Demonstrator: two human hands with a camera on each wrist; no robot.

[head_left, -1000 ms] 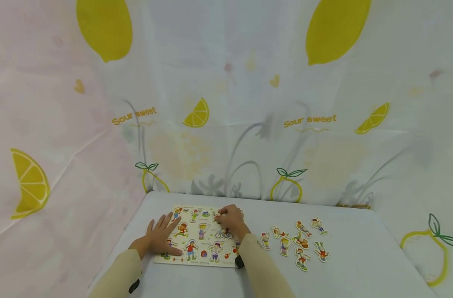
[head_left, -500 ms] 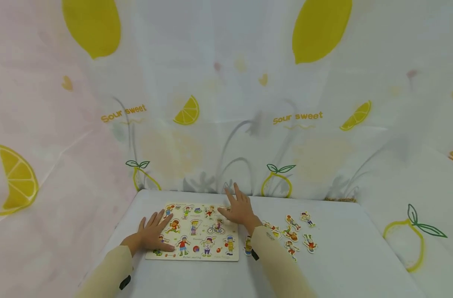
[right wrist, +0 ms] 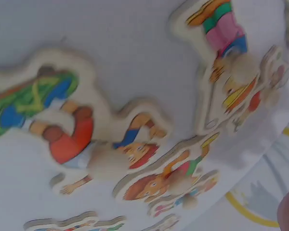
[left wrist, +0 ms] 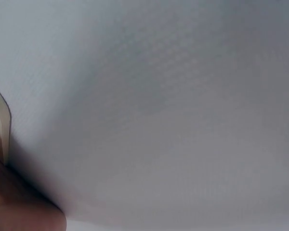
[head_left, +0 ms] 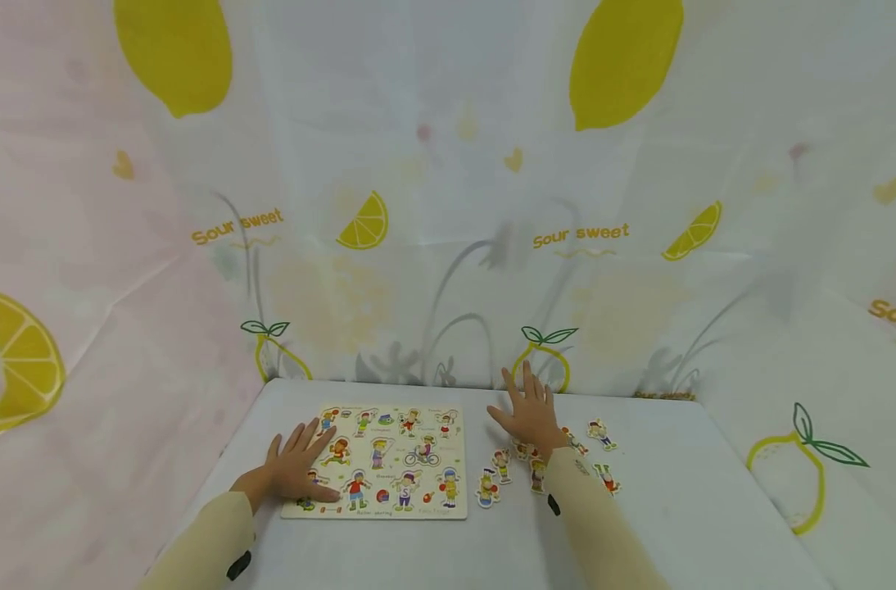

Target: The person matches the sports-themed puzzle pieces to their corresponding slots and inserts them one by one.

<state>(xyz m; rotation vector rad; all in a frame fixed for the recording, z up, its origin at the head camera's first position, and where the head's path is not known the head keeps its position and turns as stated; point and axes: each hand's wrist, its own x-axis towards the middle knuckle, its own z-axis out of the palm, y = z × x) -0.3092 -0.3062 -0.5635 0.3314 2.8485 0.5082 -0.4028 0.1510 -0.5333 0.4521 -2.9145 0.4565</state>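
Observation:
A flat wooden puzzle board (head_left: 457,511) with printed sports figures lies on the left half of the table in the head view. My left hand (head_left: 296,465) rests spread on its left part, covering some figures. In the left wrist view only the board's corner (left wrist: 0,120) and a bit of the hand (left wrist: 26,214) show. My right hand (head_left: 529,418) hovers with fingers spread over loose figure-shaped puzzle pieces right of the board, holding nothing. Its wrist view shows a skateboarder piece (right wrist: 79,130) and a golfer piece (right wrist: 226,38) close up; the forearm hides some pieces.
Loose pieces spread over the table (head_left: 676,508), among them a piece (head_left: 486,488) near the board's right edge and another (head_left: 601,434) toward the back right. A lemon-print curtain (head_left: 433,205) closes off the back and sides.
My right hand has let go of a small piece at the board's upper part and moved right, over the loose pieces. My left hand stays on the board. The head view has shifted slightly.

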